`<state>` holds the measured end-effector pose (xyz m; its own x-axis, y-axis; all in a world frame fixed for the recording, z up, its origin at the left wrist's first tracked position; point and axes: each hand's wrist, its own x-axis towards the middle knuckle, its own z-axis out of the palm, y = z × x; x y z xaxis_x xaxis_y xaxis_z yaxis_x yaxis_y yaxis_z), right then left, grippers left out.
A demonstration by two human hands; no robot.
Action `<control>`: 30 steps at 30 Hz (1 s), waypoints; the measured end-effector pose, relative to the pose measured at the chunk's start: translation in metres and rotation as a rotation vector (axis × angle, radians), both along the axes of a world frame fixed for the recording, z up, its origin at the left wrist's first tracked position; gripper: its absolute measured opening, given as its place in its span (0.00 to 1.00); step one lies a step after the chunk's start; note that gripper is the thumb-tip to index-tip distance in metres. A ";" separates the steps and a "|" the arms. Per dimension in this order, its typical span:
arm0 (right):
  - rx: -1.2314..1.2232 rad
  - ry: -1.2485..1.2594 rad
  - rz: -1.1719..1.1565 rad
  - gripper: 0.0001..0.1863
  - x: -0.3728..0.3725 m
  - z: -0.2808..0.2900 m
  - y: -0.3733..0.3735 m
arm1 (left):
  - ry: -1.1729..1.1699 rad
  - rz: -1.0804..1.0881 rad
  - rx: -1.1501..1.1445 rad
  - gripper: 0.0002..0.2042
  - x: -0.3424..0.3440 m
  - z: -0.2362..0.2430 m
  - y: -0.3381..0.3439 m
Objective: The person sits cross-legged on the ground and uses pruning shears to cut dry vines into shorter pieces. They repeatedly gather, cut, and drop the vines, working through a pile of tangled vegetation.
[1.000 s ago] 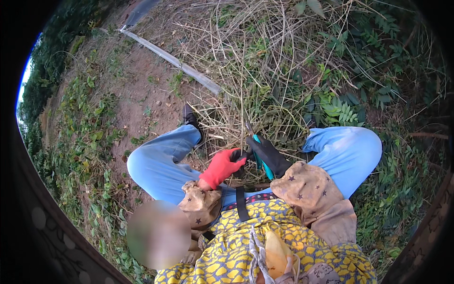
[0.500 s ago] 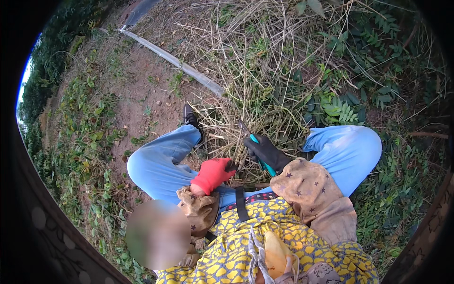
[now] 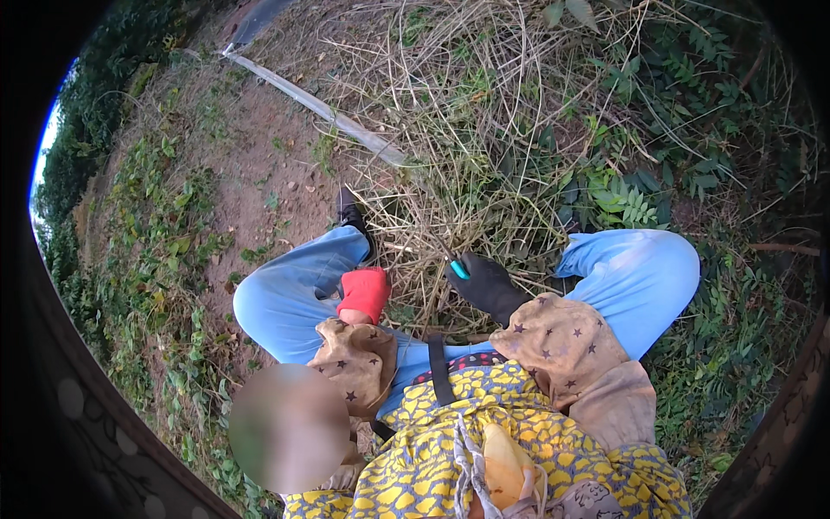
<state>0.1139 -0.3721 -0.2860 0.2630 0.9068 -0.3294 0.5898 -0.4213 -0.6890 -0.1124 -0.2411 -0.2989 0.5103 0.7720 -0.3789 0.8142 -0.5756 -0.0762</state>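
My right hand (image 3: 486, 285), in a black glove, is wrapped round teal-handled pruning shears (image 3: 459, 269). Their narrow blade points up and left into dry stalks (image 3: 415, 229) heaped between my legs; most of the handle is hidden by the glove. My left hand (image 3: 365, 292) wears a red glove and sits beside my left knee, at the near left edge of the stalks. It looks curled closed, its fingers turned away, so anything inside them is hidden.
A long pale pole or strip (image 3: 320, 108) lies on bare reddish soil (image 3: 251, 186), running from the far left toward the stalks. Tangled dry stems (image 3: 493, 78) spread beyond my feet. Green leafy plants (image 3: 627, 203) grow at the right, low weeds (image 3: 156, 259) at the left.
My left hand has moved left, away from my right hand, and turned so its fingers no longer show. The shears have turned in my right hand; less handle is visible.
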 end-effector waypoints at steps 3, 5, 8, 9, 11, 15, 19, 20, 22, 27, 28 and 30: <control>0.029 0.037 -0.038 0.25 0.000 0.009 -0.004 | 0.051 0.027 -0.101 0.21 0.014 0.031 0.017; -0.005 0.128 -0.135 0.25 -0.001 0.012 -0.002 | 0.126 0.001 -0.188 0.26 0.024 0.059 0.023; 0.028 0.215 -0.233 0.24 0.003 0.006 -0.001 | 0.196 -0.015 -0.229 0.28 0.045 0.085 0.032; 0.054 0.233 -0.260 0.24 0.006 -0.001 -0.003 | 0.112 -0.029 -0.179 0.27 0.049 0.079 0.045; 0.107 0.292 -0.279 0.23 0.005 -0.010 -0.002 | -0.162 0.139 0.016 0.26 0.049 0.079 0.059; 0.067 0.337 -0.248 0.24 0.007 -0.005 0.001 | -0.623 0.350 0.354 0.24 0.061 0.074 0.093; 0.064 0.317 -0.234 0.24 0.004 -0.002 0.005 | -0.843 0.712 -0.472 0.39 0.052 -0.016 0.193; 0.072 0.313 -0.235 0.25 0.004 -0.003 0.005 | -0.954 0.946 -0.820 0.45 0.069 0.001 0.183; 0.089 0.316 -0.250 0.25 0.004 -0.003 0.005 | -1.006 1.041 -1.047 0.48 0.096 0.018 0.163; 0.059 0.334 -0.308 0.27 0.014 0.006 0.002 | -1.142 0.823 -1.317 0.32 0.149 0.017 0.145; 0.056 0.381 -0.309 0.27 0.011 0.010 0.004 | -1.216 0.815 -1.314 0.29 0.145 0.020 0.145; 0.046 0.474 -0.308 0.26 0.004 0.015 0.007 | -1.197 0.891 -1.110 0.27 0.132 0.024 0.136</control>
